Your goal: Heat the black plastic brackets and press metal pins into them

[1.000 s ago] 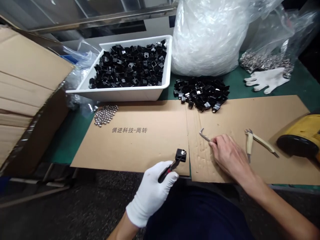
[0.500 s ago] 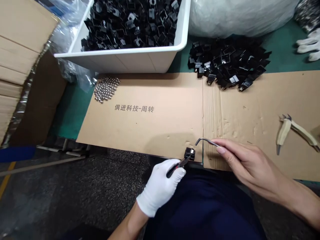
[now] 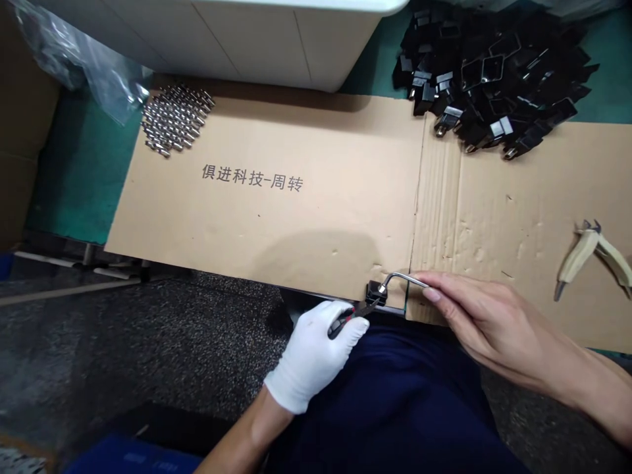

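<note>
Hex key (image 3: 405, 280) in the bare right hand (image 3: 486, 322) now seated in the small black part (image 3: 375, 293), low centre of frame, gripped by pliers (image 3: 353, 315) in the closed gloved left hand (image 3: 313, 359).

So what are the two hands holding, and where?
The gloved left hand grips pliers by the handles; their tips pinch a black part. The bare right hand holds a hex key by its long arm.

A green-topped workbench (image 3: 74, 171) carries a flat brown cardboard sheet (image 3: 316, 217) beyond the fingertips, with a white plastic bin (image 3: 276, 39) farther off.
</note>
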